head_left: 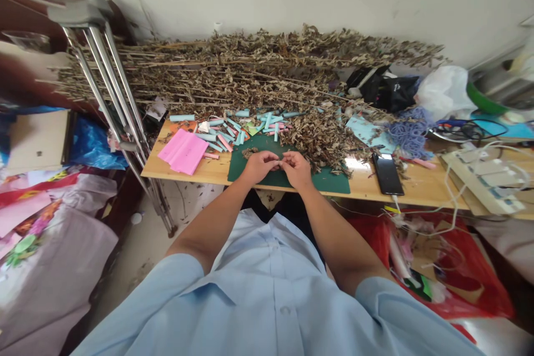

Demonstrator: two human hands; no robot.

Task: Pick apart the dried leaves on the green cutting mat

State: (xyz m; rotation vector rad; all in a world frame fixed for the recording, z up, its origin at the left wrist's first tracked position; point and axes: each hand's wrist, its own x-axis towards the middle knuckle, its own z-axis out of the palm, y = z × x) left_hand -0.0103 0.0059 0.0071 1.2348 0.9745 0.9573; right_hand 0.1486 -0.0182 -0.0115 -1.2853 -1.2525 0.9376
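Observation:
My left hand [261, 167] and my right hand [297, 169] meet over the green cutting mat [329, 182] at the table's front. Both are closed in a pinch, fingertips touching around something too small to make out. Just behind my right hand lies a heap of dried leaves [315, 136] that spills onto the mat. A small clump of crumbled leaf [249, 152] rests by my left hand. To the left are pink paper sheets [183, 151] and several rolled blue paper tubes [206, 137], with a few pink tubes [225, 143] among them.
Long dried plant stalks [233, 67] are stacked along the wall. Metal crutches [112, 78] lean at the table's left end. On the right are a black phone [387, 173] with a cable, purple yarn [411, 130] and a power strip [479, 178]. A red bag [479, 272] sits below.

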